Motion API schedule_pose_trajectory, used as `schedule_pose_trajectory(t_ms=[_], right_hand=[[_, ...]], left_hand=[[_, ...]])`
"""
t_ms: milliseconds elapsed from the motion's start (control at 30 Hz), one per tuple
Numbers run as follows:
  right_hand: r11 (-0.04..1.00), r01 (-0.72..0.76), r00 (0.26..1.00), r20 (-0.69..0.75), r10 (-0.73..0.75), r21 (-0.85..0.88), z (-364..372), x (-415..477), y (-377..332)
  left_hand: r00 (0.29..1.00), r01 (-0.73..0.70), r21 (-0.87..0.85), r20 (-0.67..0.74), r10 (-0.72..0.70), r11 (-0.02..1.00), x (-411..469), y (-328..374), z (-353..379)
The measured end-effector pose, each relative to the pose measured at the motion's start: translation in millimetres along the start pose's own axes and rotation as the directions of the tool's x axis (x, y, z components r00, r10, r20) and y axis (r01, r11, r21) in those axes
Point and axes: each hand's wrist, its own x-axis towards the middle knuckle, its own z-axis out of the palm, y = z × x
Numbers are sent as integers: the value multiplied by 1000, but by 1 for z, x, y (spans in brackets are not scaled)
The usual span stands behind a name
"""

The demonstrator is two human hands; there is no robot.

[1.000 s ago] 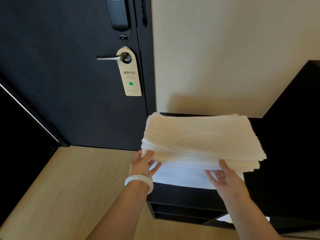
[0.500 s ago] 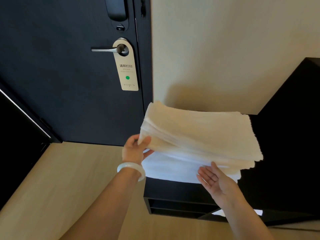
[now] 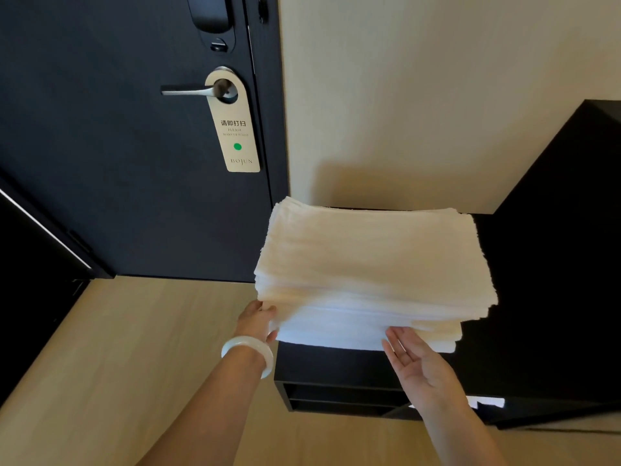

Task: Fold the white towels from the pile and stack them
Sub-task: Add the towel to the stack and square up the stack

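Observation:
A thick stack of white towels (image 3: 369,264) lies on top of a black cabinet (image 3: 336,368) against the wall. My left hand (image 3: 257,322), with a pale bangle on the wrist, grips the stack's front left corner; its fingertips are hidden in the layers. My right hand (image 3: 415,361) is palm up with straight fingers. Its fingertips touch the front edge of the lowest towels near the stack's middle. The bottom layers stick out a little past the front of the upper ones.
A dark door (image 3: 134,146) with a lever handle and a hanging card (image 3: 235,129) stands to the left of the cabinet. The cream wall (image 3: 420,95) rises behind the stack. Light wood floor (image 3: 134,364) lies below, and the cabinet has open shelves (image 3: 336,395).
My left hand had raised the stack's left corner, and that corner now sits lower. My right hand stays palm up and its fingers have slid out to the front edge.

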Motion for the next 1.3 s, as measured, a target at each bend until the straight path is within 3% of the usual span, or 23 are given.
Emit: schedule_pose_trajectory(t_ms=[200, 367, 500, 600, 733, 833, 933, 1067, 1167, 1300], right_hand=[[996, 68, 986, -155, -57, 66, 0, 9, -11], [994, 107, 975, -194, -105, -3, 0, 18, -23], [991, 120, 969, -212, -129, -58, -8, 19, -25], [995, 40, 990, -135, -52, -86, -12, 12, -19], [998, 20, 997, 70, -16, -56, -7, 2, -12], [994, 113, 990, 85, -113, 6, 1, -1, -13], [987, 146, 988, 50, -143, -59, 7, -4, -20], [983, 26, 994, 105, -7, -182, 19, -12, -15], [996, 27, 990, 140, -14, -90, 32, -15, -7], [999, 44, 996, 81, -43, -12, 47, -16, 1]], left_hand=[[983, -142, 127, -97, 155, 982, -9, -4, 6], [960, -245, 152, -98, 261, 958, -20, 1, 9], [967, -209, 211, -99, 233, 955, -25, -7, 4], [968, -167, 264, -137, 208, 950, -23, -1, -1], [993, -61, -131, -111, 47, 990, -32, 1, 2], [997, -80, -335, -19, 78, 939, -42, -3, 8], [983, -183, -279, -72, 170, 943, -41, -1, 13], [961, -258, -190, -148, 232, 947, -39, 6, 12], [968, -242, -225, -124, 218, 944, -41, 15, 15], [984, -175, -315, -14, 180, 933, -42, 30, 19]])
